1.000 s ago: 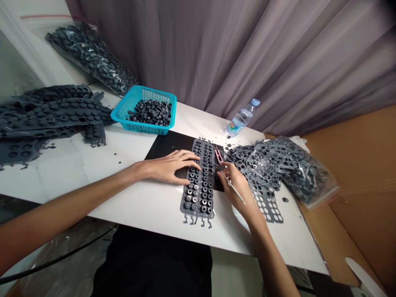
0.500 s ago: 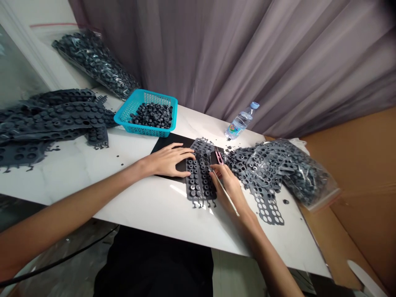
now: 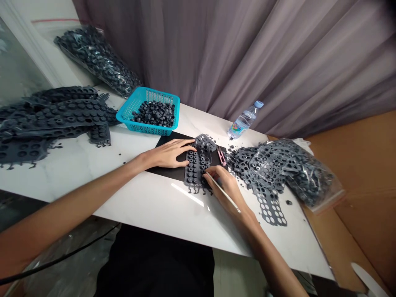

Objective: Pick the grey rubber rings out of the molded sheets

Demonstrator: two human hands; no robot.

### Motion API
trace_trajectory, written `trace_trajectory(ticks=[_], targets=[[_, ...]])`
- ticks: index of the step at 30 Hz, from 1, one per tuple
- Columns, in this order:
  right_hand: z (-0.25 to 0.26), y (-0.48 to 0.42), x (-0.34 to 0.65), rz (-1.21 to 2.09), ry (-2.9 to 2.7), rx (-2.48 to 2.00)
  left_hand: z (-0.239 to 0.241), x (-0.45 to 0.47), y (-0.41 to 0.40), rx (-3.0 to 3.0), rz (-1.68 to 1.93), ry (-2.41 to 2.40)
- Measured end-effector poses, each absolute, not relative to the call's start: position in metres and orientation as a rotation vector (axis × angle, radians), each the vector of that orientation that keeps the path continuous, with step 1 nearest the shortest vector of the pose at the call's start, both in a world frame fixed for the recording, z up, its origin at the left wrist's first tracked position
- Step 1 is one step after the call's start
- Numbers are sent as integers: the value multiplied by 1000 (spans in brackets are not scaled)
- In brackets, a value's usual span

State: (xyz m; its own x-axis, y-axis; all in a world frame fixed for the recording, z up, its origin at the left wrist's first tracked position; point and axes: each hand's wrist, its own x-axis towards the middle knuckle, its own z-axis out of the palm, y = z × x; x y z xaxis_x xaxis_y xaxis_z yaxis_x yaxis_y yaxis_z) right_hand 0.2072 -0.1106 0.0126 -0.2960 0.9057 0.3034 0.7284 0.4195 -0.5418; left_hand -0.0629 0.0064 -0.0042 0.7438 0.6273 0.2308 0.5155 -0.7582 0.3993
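Note:
A dark grey rubber sheet [image 3: 193,167] with rows of round moulded parts lies on a black mat [image 3: 168,170]. My left hand [image 3: 170,153] is spread out flat, its fingertips and thumb touching the sheet's left edge. Between the fingers of my right hand [image 3: 225,185] is a slim pale stick-like tool [image 3: 221,189], slanting back toward the wrist. The tool's tip is at the lower right of the sheet, partly hidden by the fingers. Just beyond this hand, pink-handled thread snips [image 3: 221,156] rest on the mat.
A blue basket [image 3: 123,115] of small black parts stands behind my left hand. Stacked rubber sheets [image 3: 58,115] and a filled bag [image 3: 95,57] are at left. Rightward are a water bottle [image 3: 244,121], punched-out sheets [image 3: 260,165] and another bag [image 3: 312,177].
My right hand has moved with the tool down toward the near end of the sheet. The sheet has shifted slightly away from me, and my left fingers have spread along its edge.

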Motion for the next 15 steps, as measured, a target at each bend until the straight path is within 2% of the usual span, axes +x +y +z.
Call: trace_trajectory(ticks=[6,10,15], targets=[[28,-93,204,348,-2263,-1215,5,-67,-9,2497,666,787],[30,-78,198,472,-2349,-1156,8,-63,-14,2421,590,802],[25,-72,194,460,-2386,-1121,9,-62,-11,2401,539,793]])
